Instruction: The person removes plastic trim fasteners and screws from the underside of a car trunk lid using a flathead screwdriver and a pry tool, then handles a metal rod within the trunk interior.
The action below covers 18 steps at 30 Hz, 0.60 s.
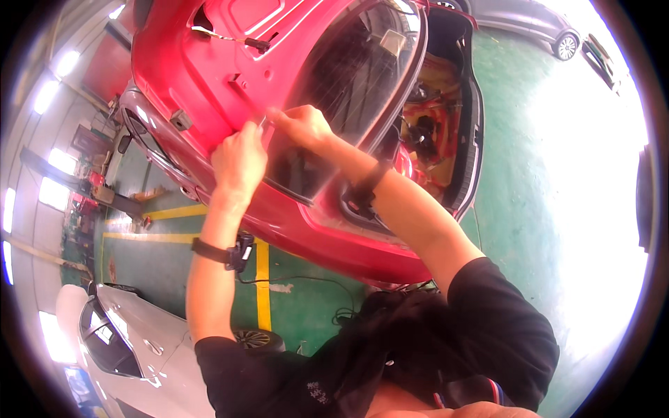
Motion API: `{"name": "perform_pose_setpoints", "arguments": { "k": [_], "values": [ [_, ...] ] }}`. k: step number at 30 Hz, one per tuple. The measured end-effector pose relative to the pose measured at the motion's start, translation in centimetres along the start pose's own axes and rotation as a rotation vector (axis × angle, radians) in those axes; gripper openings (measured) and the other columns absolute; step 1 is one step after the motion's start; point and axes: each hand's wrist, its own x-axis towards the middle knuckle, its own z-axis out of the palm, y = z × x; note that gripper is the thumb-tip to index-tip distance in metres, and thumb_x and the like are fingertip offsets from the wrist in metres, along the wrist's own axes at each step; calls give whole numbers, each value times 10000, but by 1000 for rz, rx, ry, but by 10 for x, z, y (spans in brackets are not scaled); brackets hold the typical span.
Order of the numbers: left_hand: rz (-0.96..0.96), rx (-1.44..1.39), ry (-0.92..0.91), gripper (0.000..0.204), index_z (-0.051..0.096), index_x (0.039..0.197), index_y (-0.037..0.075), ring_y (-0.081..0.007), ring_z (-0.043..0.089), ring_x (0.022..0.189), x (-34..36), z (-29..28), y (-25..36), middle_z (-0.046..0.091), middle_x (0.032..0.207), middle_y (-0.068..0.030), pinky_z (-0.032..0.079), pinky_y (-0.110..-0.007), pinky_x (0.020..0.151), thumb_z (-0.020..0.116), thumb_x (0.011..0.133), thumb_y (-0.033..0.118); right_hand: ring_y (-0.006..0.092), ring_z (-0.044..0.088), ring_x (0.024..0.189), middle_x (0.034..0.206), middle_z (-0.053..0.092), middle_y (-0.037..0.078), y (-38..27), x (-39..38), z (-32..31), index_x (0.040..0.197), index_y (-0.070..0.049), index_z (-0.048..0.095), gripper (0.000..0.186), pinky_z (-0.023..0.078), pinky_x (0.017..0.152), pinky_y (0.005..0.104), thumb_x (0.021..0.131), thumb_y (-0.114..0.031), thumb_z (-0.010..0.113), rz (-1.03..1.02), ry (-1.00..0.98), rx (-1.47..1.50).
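Observation:
My left hand [240, 159] is closed, its fingertips drawn together at the lower edge of a raised red panel [209, 90] of a car body. My right hand [305, 127] meets it from the right, its fingers pinched close to the left fingertips. A small pale sliver shows between the two hands, too small to name. On the panel's upper part, a wire with a dark connector [258, 44] hangs out of an opening. A small metal bracket [181, 120] sits at the panel's left edge. Just right of my right hand lies a dark car window [348, 76].
The red car's open trunk [435, 132] exposes a bare interior on the right. A silver car [139, 334] stands at lower left, a grey car [523, 21] at upper right. On the green floor [303, 306] lies a black cable [306, 278], near yellow lines.

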Motion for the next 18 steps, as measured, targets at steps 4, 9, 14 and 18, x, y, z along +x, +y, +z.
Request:
{"name": "perform_pose_setpoints", "arguments": {
  "k": [4,9,14,18],
  "values": [
    [88,220,-157,287,706,911,51,-410,694,833,24,-43,9,702,828,-226,539,-526,763,549,970,283,182,667,631,667,665,101,-7,-6,-3,917,17,746,667,534,640,348,886,-639,628,31,-1,6],
    [90,216,-300,275,729,913,50,-440,664,891,50,-50,17,683,865,-245,524,-537,770,583,956,280,183,673,618,661,668,95,-4,0,-7,940,-18,767,625,538,632,349,880,-628,644,30,-4,10],
    [78,-22,-226,293,673,883,4,-504,620,898,34,-16,-5,658,864,-286,482,-585,781,537,958,253,181,685,643,691,696,127,7,9,-1,903,-21,776,566,555,643,376,862,-579,693,-21,41,41],
    [78,-49,-290,304,680,908,2,-499,613,924,33,-23,-18,658,888,-287,467,-595,808,505,970,243,173,676,638,688,686,106,2,4,7,920,9,759,602,546,625,353,876,-587,678,10,-33,108]
  ]
}}
